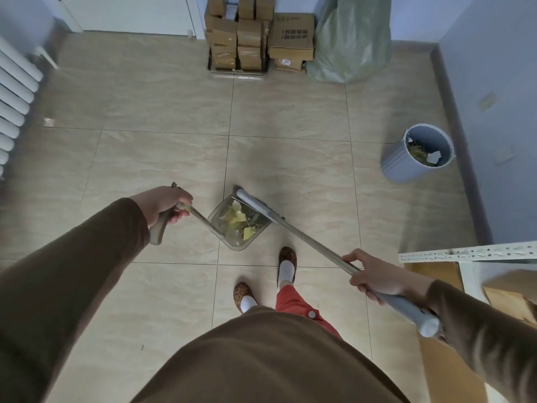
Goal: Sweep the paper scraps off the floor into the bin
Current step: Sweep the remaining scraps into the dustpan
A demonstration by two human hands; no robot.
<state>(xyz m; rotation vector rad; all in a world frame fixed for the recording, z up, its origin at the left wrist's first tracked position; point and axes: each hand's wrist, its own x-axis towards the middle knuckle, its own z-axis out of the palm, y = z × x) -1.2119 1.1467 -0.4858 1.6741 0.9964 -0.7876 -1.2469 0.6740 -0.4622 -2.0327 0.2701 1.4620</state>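
Observation:
A clear dustpan (232, 239) stands on the tiled floor just ahead of my feet, with yellow paper scraps (236, 221) lying in it. My left hand (164, 205) grips the dustpan's long handle (158, 228). My right hand (373, 276) grips the broom handle (313, 242), and the grey broom head (255, 206) lies along the dustpan's open right edge. The grey bin (402, 167) stands at the right by the wall, holding yellow and white scraps.
Stacked cardboard boxes (250, 39) and a green plastic sack (351, 42) stand at the far wall. A white radiator (14, 103) lines the left wall. A metal shelf with boxes (470, 257) juts in at the right. A small scrap (48, 121) lies near the radiator.

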